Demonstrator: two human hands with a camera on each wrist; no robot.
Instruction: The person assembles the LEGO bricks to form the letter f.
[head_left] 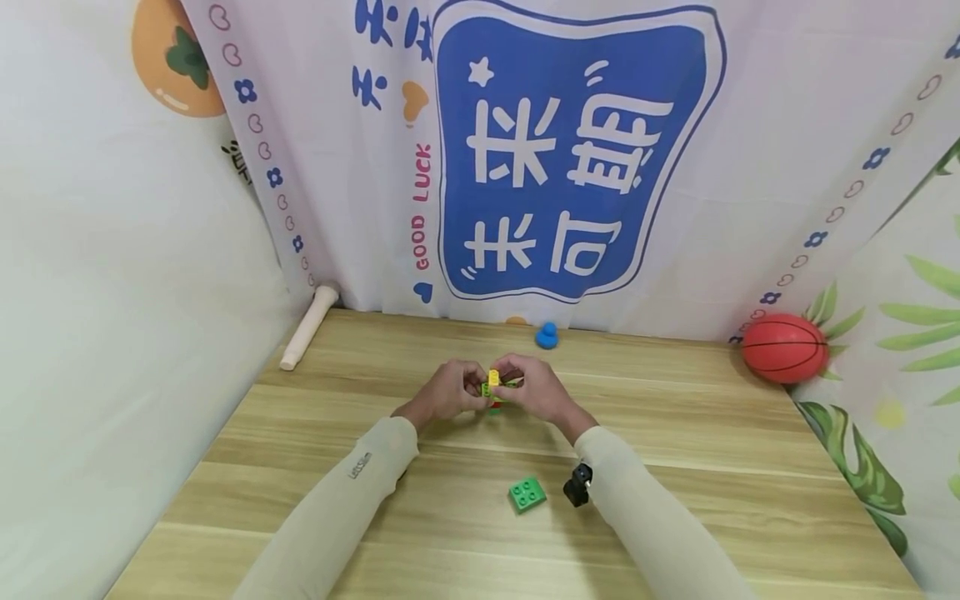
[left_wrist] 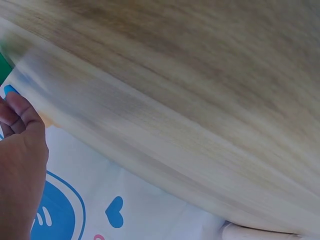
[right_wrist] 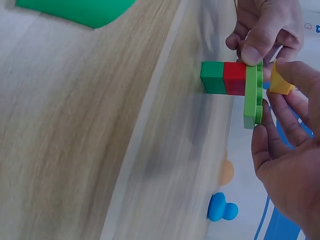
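Brick [head_left: 528, 495] on tbl [head_left: 450, 517]; stack [right_wrist: 234, 78] behind, poss. raised.

A wood-grain table [head_left: 712, 450] stands before a white curtain [head_left: 720, 242] bearing a large blue panel [head_left: 562, 158].

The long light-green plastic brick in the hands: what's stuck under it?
Under the long light-green plastic brick is a boxy red plastic brick, then a boxy dark-green plastic brick. Their joining faces are covered, so I can't see inside the joins.
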